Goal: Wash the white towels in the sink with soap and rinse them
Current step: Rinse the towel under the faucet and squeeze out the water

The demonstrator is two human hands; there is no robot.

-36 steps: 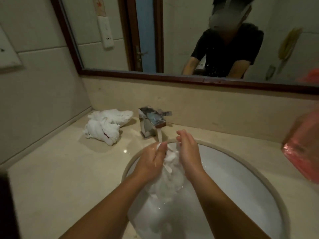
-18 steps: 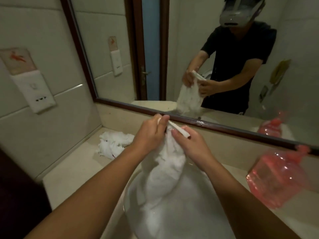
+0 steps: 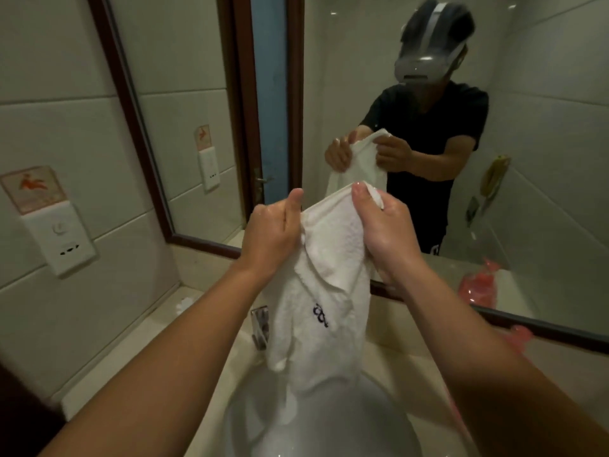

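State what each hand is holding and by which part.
Both the left hand and the right hand grip one white towel along its top hem, so it hangs above the sink.

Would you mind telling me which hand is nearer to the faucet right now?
Left. The left hand grips the white towel almost directly above the faucet; the right hand holds the towel's other corner, farther to the right.

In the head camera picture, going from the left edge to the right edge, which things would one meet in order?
Wall socket → left hand → white towel → right hand → pink plastic bag.
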